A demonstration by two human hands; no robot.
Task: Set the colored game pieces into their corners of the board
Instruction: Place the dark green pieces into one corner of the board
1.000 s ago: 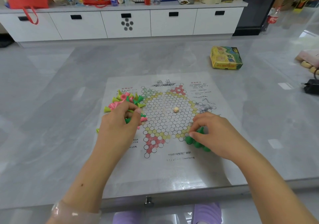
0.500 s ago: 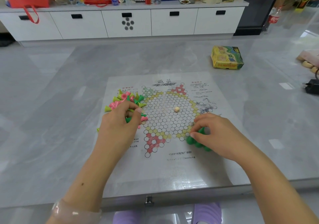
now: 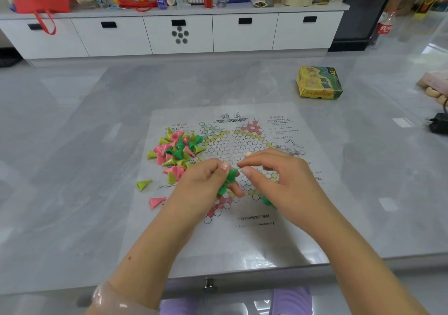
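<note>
A paper checkers board [image 3: 286,237] with a star of circles lies flat on the grey table. My left hand [image 3: 201,191] hovers over the board's lower middle and grips a few dark green cone pieces [image 3: 229,181]. My right hand [image 3: 281,181] is just right of it, thumb and forefinger curved toward those pieces, nothing visibly pinched. Under the right hand a few green pieces [image 3: 266,200] stand on the board's near right corner, mostly hidden. A mixed pile of pink, yellow-green and green cones [image 3: 175,151] lies on the board's left side.
One yellow-green cone [image 3: 143,184] and one pink cone [image 3: 157,202] lie loose at the board's left edge. A small beige ball [image 3: 248,154] sits mid-board. A yellow game box [image 3: 318,83] stands far right. A black charger [image 3: 438,125] lies at the right edge.
My left hand has left the pile and moved right to the board's middle with green pieces in it. My right hand has lifted off the near right corner and come toward the left hand.
</note>
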